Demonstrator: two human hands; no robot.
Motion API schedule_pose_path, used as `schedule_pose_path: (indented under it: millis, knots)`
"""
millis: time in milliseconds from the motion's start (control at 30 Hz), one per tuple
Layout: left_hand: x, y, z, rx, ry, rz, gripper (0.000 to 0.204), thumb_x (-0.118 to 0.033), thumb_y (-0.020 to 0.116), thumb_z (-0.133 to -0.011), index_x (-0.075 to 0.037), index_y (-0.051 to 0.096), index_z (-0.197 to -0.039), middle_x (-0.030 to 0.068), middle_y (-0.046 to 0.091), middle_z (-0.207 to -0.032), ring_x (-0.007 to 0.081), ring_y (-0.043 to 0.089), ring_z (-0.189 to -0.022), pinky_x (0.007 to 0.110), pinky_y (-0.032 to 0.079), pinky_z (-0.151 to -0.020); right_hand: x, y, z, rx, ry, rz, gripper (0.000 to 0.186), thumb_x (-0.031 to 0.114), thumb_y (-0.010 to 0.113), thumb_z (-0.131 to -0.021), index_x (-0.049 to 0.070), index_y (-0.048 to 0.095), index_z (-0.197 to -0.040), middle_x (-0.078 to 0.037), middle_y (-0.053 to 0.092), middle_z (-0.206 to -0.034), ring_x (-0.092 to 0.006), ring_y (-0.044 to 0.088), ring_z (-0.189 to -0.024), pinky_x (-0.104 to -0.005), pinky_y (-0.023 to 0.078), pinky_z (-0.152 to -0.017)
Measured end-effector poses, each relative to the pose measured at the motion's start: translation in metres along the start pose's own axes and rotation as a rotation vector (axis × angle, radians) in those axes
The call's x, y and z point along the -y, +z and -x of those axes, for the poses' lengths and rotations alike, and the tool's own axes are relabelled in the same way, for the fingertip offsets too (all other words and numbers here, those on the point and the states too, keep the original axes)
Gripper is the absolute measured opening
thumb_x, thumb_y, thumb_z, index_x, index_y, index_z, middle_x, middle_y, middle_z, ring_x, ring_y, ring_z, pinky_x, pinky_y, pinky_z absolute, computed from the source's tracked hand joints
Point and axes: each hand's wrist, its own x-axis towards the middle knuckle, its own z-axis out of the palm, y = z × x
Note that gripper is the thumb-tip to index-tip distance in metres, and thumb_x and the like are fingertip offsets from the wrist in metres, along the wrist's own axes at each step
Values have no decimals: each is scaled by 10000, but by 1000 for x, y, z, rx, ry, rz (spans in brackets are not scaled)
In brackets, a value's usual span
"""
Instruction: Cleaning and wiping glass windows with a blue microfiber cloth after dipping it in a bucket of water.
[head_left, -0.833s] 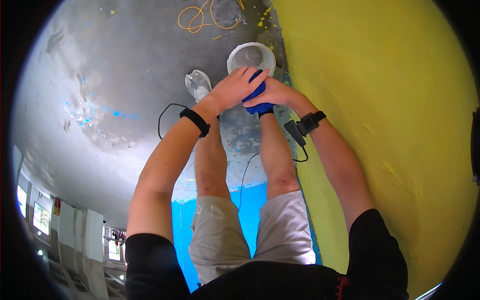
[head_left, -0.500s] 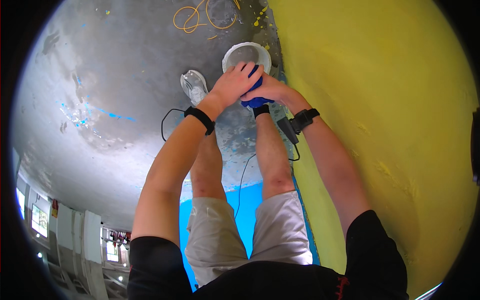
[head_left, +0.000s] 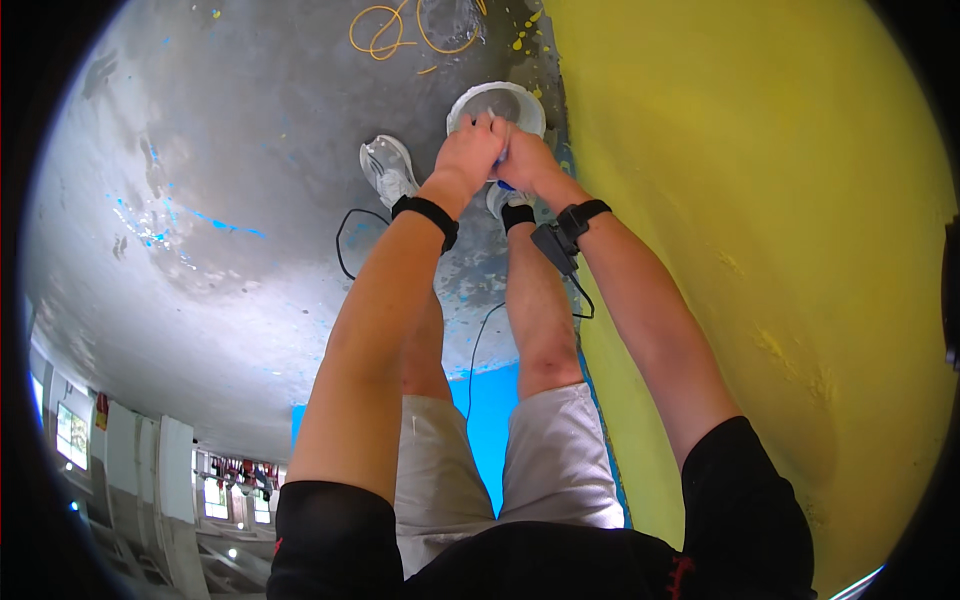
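Both my hands are clenched side by side over the near edge of a white bucket (head_left: 540,112). My left hand (head_left: 470,153) and my right hand (head_left: 528,160) grip a blue cloth (head_left: 506,186) between them. Most of the cloth is hidden by the fingers; a little blue shows between and below the hands. The bucket stands on the floor against the foot of the yellow wall, and the hands cover part of its opening. Each wrist wears a black strap.
To the right rises a yellow wall (head_left: 750,200). My shoes, including the left one (head_left: 388,168), are just behind the bucket on the wet grey floor (head_left: 260,150). A thin orange cord (head_left: 375,35) lies coiled beyond it. Black cables hang from the wrist straps.
My hands have closed tighter and turned knuckles inward, so the blue cloth, which showed plainly below them, is now mostly covered. The left forearm has swung to the right.
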Motion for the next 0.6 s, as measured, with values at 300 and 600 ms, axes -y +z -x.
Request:
schedule_pose_path:
  millis: [300,600]
  knots:
    - [31,-7,-22,175,35,265,565,-87,804,-705,-38,506,-1182,189,648,-1164,392,620,-1150,463,557,-891,4,0,-3,-96,-22,144,518,198,772,-778,52,567,-1232,-231,693,-1030,-455,664,-964,-496,546,-830]
    - [60,-18,5,187,140,899,818,-147,848,-629,-107,442,-1339,205,654,-1130,408,653,-1045,428,514,-938,12,-14,15,-116,-233,179,501,145,776,-760,70,525,-1187,-207,630,-1068,-449,640,-981,-497,538,-814]
